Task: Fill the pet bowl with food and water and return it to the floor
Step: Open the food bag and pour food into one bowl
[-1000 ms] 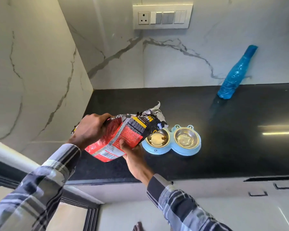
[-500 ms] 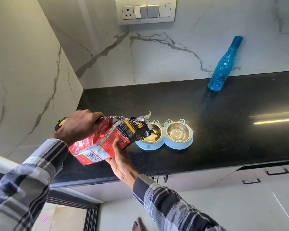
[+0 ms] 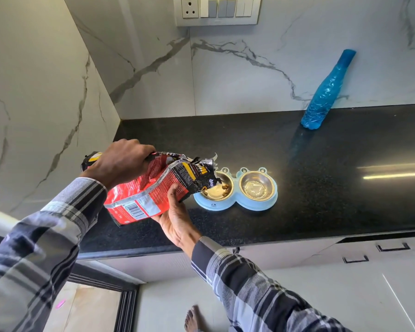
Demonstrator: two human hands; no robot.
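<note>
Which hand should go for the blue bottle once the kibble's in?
Probably the right hand. It only supports the food bag from below, on the side nearer the blue bottle at the counter's far right. The left hand grips the bag's top and could keep holding it.

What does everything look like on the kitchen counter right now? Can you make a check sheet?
Surface: black counter, glossy, with a light streak reflected on the right.
Job's things: blue double pet bowl on the counter; a few kibble pieces in its left cup; right cup holds no food. Red food bag tilted, torn mouth over the left cup. Blue bottle leans on the back wall, capped.
Clutter: nothing seen.
Hands: left hand grips the bag's top; right hand supports it from below.
Cables: nothing seen.
Surroundings: marble walls, switch panel, white drawers, a bare foot on the floor.
</note>
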